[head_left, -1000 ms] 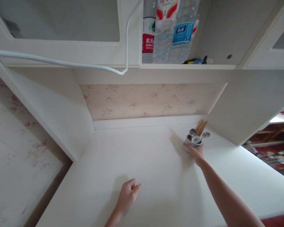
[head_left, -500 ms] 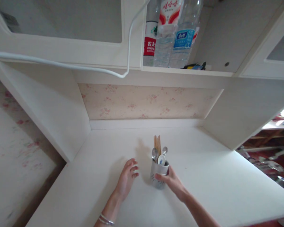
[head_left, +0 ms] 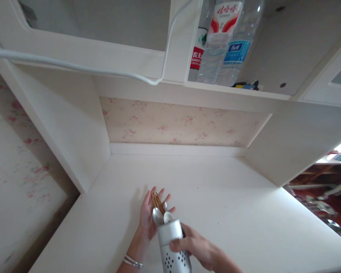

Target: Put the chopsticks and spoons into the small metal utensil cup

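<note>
My right hand (head_left: 196, 244) grips a silver utensil holder (head_left: 170, 233) with punched holes, its thumb across the front. The holder is tilted, its mouth leaning left and away from me. Wooden chopsticks (head_left: 158, 203), a metal spoon (head_left: 158, 217), a white spoon (head_left: 168, 217) and a smaller metal spoon (head_left: 165, 206) stick out of it. My left hand (head_left: 148, 214) is open behind the utensil tops, palm towards them and fingers spread. Whether its palm touches the chopsticks I cannot tell. A silver bracelet (head_left: 133, 261) circles the left wrist.
The white tabletop (head_left: 216, 189) runs back to a wallpapered panel (head_left: 173, 123). Overhead, a cabinet shelf holds several plastic bottles (head_left: 221, 41). A white cable (head_left: 102, 71) hangs across the cabinet front. Side panels (head_left: 295, 140) flank the tabletop.
My right hand has lifted the holder off the tabletop, brought it nearer and left, and tipped it towards my left hand. The left hand has opened wider behind the utensils. The view has tilted slightly.
</note>
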Available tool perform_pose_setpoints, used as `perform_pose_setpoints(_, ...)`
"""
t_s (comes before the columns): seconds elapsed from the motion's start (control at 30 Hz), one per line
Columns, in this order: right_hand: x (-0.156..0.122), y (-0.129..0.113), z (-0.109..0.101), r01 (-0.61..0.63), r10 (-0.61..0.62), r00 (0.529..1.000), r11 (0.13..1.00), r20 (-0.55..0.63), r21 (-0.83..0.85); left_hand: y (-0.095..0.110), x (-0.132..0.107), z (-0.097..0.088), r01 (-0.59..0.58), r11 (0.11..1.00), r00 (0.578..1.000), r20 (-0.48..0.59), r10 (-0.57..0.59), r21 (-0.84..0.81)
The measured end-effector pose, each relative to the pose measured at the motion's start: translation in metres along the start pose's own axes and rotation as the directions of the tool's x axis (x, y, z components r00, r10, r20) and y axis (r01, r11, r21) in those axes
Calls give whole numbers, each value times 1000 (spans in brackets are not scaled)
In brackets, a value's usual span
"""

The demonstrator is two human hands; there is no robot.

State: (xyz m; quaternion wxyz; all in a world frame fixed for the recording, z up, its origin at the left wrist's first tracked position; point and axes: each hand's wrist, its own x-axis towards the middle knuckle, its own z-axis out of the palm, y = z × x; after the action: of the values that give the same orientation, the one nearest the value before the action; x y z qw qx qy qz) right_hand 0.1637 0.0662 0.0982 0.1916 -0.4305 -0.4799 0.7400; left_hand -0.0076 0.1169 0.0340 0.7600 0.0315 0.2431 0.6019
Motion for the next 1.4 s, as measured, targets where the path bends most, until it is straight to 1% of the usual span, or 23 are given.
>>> perform_pose_setpoints(0.1,3,-7,-7,-65,64,998,998,25,26,1,0,-4,37,997,999,12,-36,-61)
perform_pose_setpoints(0.27,8,-27,-15,-131,130,991,991,38,28,5,-4,-1,60,988,998,41,-55,-143)
perform_pose_setpoints(0.33,10,-33,-17,-153,153,988,988,38,12,6,-6,1,46,989,998,54,-39,-140)
perform_pose_setpoints(0.43,12,-35,-16,-168,168,984,986,55,-6,6,-5,2,19,998,999,48,-16,-66)
perform_pose_setpoints(0.57,17,-28,-10,-185,192,976,980,105,-75,1,3,3,-64,997,997,-27,65,39)
perform_pose_setpoints(0.7,23,-20,-2,-201,218,968,970,123,-134,-1,13,1,-65,996,995,-66,69,54)
perform_pose_setpoints(0.8,26,-14,1,-197,206,969,977,134,-79,0,16,0,-60,995,994,-91,67,77)
perform_pose_setpoints(0.93,24,-5,5,-137,134,980,991,150,11,4,14,2,-9,994,989,-146,25,109)
perform_pose_setpoints(1.03,19,1,8,-121,113,981,992,160,36,5,12,2,-51,990,987,-144,71,134)
perform_pose_setpoints(1.1,14,5,8,-115,103,980,991,169,66,7,10,0,-91,990,985,-138,106,110)
perform_pose_setpoints(1.2,5,12,5,-103,82,981,988,176,112,13,8,-4,-162,986,974,-154,166,35)
perform_pose_setpoints(1.3,-3,25,0,-95,62,974,985,216,146,26,9,-7,-227,974,965,-137,225,1)
perform_pose_setpoints(1.33,-5,30,-1,-89,47,970,982,240,169,32,10,-7,-252,967,957,-134,256,41)
perform_pose_setpoints(1.4,-8,42,-4,-70,-1,959,968,282,240,46,14,-4,-316,927,928,-136,347,203)
